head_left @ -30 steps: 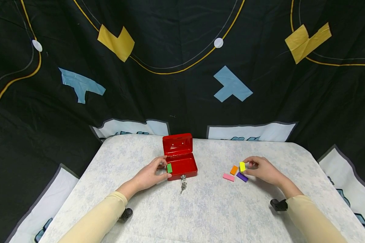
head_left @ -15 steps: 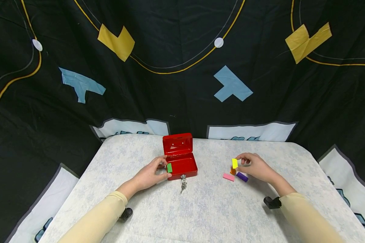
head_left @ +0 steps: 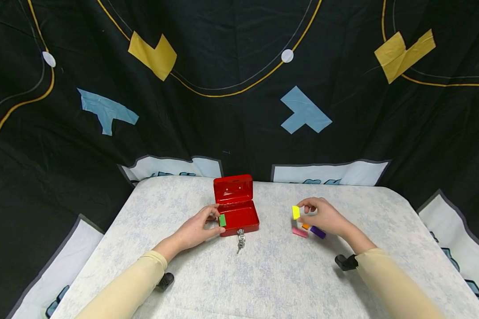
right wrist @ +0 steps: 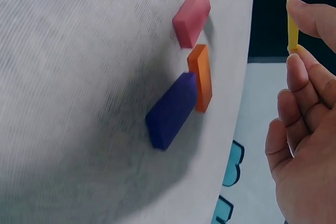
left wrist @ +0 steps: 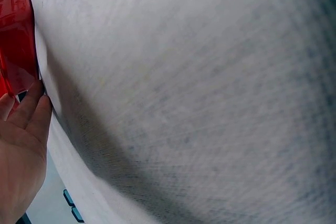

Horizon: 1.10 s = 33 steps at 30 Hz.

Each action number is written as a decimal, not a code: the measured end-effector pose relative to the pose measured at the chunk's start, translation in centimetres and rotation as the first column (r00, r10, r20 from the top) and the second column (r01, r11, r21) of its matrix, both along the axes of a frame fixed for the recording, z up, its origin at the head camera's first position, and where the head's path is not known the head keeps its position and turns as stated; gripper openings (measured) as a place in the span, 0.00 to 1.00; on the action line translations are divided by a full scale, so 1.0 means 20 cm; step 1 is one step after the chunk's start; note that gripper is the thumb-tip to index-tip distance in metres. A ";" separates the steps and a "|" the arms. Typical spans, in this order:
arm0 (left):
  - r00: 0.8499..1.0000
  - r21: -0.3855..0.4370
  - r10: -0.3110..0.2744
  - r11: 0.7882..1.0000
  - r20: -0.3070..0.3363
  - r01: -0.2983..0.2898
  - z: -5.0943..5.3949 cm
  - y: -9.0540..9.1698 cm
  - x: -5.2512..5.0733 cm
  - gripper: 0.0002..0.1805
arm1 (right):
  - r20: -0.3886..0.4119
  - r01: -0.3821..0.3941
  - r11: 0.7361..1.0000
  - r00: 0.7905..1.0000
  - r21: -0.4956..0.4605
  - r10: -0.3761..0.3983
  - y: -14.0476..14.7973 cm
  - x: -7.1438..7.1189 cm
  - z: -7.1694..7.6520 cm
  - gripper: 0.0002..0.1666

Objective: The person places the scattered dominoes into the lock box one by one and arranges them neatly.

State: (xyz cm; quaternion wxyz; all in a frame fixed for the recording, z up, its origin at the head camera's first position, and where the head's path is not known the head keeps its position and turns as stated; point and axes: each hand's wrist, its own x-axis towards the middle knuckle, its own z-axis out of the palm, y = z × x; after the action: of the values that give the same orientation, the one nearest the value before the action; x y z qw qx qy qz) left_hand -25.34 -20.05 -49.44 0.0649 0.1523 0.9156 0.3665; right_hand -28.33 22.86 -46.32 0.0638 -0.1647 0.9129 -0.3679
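Observation:
A red metal cash box [head_left: 239, 215] stands on the table with its lid raised. My left hand [head_left: 197, 228] holds its left side, thumb at the front corner and fingers toward the back. A green block [head_left: 222, 220] is at the left end of the box, close to those fingers. A yellow block [head_left: 296, 212] is pinched upright between thumb and fingertips of my right hand [head_left: 323, 217], above the table. Below it lie a pink block [right wrist: 192, 17], an orange block [right wrist: 201, 77] and a purple block [right wrist: 171, 111]; the purple and orange ones look touching in the right wrist view.
Keys [head_left: 241, 241] hang from the lock at the front of the box. A pale patterned cloth covers the table [head_left: 259, 279]. Behind it hangs a black curtain [head_left: 243, 128] with coloured patches.
My right hand has carried the yellow block left and up, away from the purple block and past the orange one toward the box. The left hand and the box have stayed put.

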 end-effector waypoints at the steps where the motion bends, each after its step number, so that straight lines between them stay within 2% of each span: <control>1: 1.000 0.001 -0.001 1.000 -0.002 0.001 0.00 0.00 0.00 0.24 | 0.002 -0.003 1.000 1.000 -0.005 0.003 -0.01 0.00 0.00 0.25; 13: 1.000 0.000 0.003 1.000 0.003 -0.003 0.00 0.00 -0.01 0.24 | -0.010 -0.043 0.998 0.999 -0.042 0.043 -0.12 -0.02 0.01 0.24; 26: 1.000 0.003 0.010 1.000 0.016 -0.010 -0.01 0.00 0.00 0.24 | -0.048 -0.101 0.995 0.994 -0.028 0.099 -0.26 -0.04 0.02 0.23; 33: 1.000 0.009 0.001 1.000 0.005 -0.001 0.00 0.00 0.00 0.24 | -0.023 -0.108 0.993 0.994 -0.054 0.107 -0.34 -0.04 0.02 0.21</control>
State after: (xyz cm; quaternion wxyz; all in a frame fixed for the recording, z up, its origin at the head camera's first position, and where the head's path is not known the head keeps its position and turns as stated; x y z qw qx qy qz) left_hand -25.39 -20.06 -49.49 0.0663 0.1512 0.9139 0.3709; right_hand -29.20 16.13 -46.00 0.0700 -0.2190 0.8928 -0.3873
